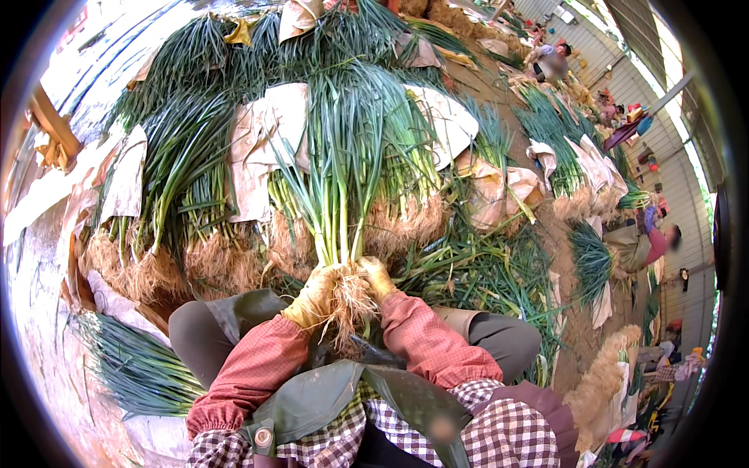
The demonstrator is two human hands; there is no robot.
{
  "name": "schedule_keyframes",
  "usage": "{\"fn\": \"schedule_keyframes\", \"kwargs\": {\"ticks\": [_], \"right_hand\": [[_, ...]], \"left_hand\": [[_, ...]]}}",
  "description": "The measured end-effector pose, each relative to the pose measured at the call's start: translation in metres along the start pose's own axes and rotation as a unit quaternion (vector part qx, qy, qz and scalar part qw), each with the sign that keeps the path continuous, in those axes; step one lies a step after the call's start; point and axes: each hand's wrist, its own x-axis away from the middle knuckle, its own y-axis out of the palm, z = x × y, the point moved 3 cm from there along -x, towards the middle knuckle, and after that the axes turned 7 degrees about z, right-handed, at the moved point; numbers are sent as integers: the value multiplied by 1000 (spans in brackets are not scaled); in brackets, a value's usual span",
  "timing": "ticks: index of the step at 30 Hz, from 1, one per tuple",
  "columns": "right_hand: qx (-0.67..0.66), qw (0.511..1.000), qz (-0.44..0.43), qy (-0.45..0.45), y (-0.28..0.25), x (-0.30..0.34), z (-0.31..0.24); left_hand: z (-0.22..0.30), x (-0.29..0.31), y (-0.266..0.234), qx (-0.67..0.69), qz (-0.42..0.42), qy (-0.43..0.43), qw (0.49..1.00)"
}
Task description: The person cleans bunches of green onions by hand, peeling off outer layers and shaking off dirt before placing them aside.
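Note:
A bunch of green onions [340, 210] stands upright in front of my body, leaves pointing away and tangled brown roots hanging toward my lap. My left hand [310, 298], in a yellowish glove, is closed around the left side of the bunch just at the roots. On the other side my right hand [377, 278], gloved alike, grips the base of the stalks. The fingertips of both hands are partly hidden behind the roots. Right behind the bunch lie more green onions [406, 183] with their roots toward me.
Rows of green onions [183, 140] lie ahead, with pale sheets [269, 144] between them. Loose green leaves [488, 285] litter the ground by my right knee. Another onion pile [140, 366] is at my left. Several people work far right, one person [659, 242] beside more onions.

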Motion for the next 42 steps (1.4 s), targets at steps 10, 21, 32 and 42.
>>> {"fn": "schedule_keyframes", "kwargs": {"ticks": [10, 21, 32, 42], "right_hand": [[-101, 983, -84, 131, 21, 14, -61], [-118, 889, 437, -68, -298, -25, -171], [262, 958, -100, 55, -86, 20, -159], [230, 943, 15, -240, 14, -144, -281]], "left_hand": [[-1, 26, 23, 4, -66, -100, 993], [7, 29, 0, 130, -167, -130, 969], [27, 39, 9, -15, -52, 83, 995], [62, 81, 50, 40, -276, 54, 959]]}}
